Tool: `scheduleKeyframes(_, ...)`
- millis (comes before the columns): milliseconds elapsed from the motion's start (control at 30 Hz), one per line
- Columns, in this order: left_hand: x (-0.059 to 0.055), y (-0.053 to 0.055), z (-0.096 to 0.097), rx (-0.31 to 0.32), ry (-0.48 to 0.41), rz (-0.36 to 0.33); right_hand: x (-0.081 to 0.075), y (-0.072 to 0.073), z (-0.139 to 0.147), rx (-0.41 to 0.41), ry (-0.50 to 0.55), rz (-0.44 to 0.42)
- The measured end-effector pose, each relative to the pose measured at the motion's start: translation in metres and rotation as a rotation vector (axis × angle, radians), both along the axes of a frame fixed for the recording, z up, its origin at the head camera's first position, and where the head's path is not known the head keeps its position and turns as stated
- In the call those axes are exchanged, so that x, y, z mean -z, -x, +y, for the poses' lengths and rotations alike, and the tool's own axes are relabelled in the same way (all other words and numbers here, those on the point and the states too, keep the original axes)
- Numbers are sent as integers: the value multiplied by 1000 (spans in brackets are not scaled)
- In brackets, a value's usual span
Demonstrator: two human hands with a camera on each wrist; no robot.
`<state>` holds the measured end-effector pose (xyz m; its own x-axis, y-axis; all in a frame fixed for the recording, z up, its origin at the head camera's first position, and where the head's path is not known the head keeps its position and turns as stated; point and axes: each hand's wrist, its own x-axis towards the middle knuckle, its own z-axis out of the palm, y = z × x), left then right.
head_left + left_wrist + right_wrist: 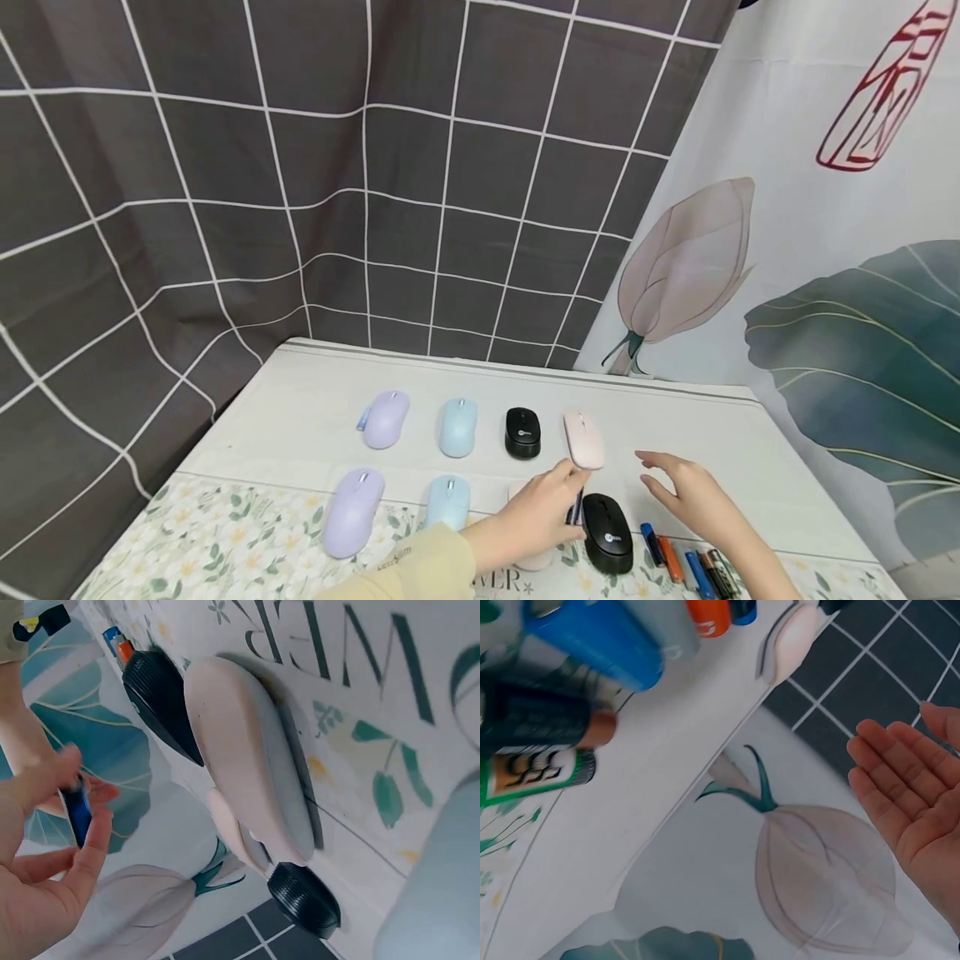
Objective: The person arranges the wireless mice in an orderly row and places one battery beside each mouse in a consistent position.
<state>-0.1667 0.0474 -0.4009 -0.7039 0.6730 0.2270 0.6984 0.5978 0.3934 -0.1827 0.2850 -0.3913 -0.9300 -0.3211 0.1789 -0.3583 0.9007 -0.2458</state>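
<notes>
On the near side of the right hand (690,493) lies a row of batteries (701,575); this hand is relaxed and loosely extended. The left hand (542,510) pinches a dark blue battery (77,816), and just to its right is the nearer black mouse (608,535). Beyond the left hand are a pink mouse (583,439) and the grey curtain (408,158)
</notes>
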Motion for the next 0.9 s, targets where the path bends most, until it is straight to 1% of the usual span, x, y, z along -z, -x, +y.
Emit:
scheduleKeyframes(100, -2, -1, -3, -56, -62, -67, -1, 2, -6, -27, -10, 14)
scheduleKeyframes(200, -2, -1, -6, -103, -100, -95, -4, 4, -14, -51, -27, 28)
scheduleKeyframes(333, 2, 1, -15, -167, -150, -144, -7, 6, -24, -77, -52, 37)
scheduleKeyframes(400, 4, 4, -22, -197, -153, -173, -7, 7, -29, -101, -57, 38)
scheduleKeyframes(467, 5, 7, -29, -213, -147, -207, -8, 7, -34, -118, -61, 40)
scheduleKeyframes(567, 7, 10, -42, -215, -155, -279, -8, 8, -40, -135, -57, 36)
scheduleKeyframes(667, 8, 13, -54, -225, -187, -333, -7, 9, -48, -141, -48, 36)
scheduleKeyframes(767, 11, 15, -64, -248, -219, -350, -7, 10, -57, -143, -37, 40)
scheduleKeyframes(900, 14, 17, -78, -287, -246, -330, -6, 12, -70, -164, -40, 43)
